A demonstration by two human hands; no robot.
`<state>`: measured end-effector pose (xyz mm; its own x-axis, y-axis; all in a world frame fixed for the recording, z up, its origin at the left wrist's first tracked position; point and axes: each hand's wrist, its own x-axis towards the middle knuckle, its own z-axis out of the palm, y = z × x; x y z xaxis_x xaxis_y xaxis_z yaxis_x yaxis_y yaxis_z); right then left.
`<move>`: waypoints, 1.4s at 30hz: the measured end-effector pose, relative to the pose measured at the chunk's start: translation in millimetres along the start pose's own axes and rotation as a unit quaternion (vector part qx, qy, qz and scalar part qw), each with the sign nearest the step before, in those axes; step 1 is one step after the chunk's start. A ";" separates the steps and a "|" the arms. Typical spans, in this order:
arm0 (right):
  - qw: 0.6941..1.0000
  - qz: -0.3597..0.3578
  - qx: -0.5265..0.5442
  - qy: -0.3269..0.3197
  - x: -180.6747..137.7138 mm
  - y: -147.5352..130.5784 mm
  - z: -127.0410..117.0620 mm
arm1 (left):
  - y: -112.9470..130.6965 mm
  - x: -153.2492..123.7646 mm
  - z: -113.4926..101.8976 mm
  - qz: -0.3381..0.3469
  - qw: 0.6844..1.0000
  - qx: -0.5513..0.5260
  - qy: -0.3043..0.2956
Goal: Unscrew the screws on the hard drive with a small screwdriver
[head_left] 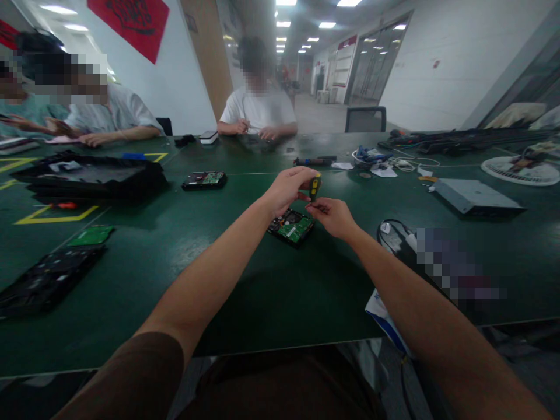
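Note:
My left hand (289, 189) is closed around the yellow and black handle of a screwdriver (314, 185), which stands roughly upright with its tip end down. At that lower end, the fingers of my right hand (335, 217) are pinched together; whether they grip the shaft or something small is too fine to make out. Just below both hands lies a hard drive (297, 230) with its green circuit board facing up, partly covered by my left hand.
Another hard drive (204, 179) lies further left. Black trays (96, 175), a green board (93, 235) and a black frame (48, 280) occupy the left side. To the right are a grey metal box (476, 195), cables (389, 233) and a white fan part (520, 170). People sit opposite.

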<state>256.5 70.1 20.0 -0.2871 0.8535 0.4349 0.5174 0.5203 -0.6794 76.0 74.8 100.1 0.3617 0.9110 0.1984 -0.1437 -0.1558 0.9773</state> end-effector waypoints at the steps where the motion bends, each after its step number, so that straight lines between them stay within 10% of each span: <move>1: 1.000 -0.002 -0.008 0.005 0.1 -1.1 -0.1 | 0.3 -0.6 0.5 0.001 1.000 -0.001 -0.005; 19: 0.999 -0.005 -0.039 0.029 1.5 -0.7 4.5 | 0.6 -5.8 8.9 0.017 0.999 0.049 0.006; 42: 0.927 0.057 0.368 -0.045 3.5 -13.5 4.5 | -2.5 -0.3 8.1 -0.003 0.999 -0.054 0.002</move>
<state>244.8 66.1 28.0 -0.3482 0.8860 0.3062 -0.1320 0.2771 -0.9517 83.8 71.7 98.2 0.3587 0.9134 0.1923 -0.2408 -0.1085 0.9645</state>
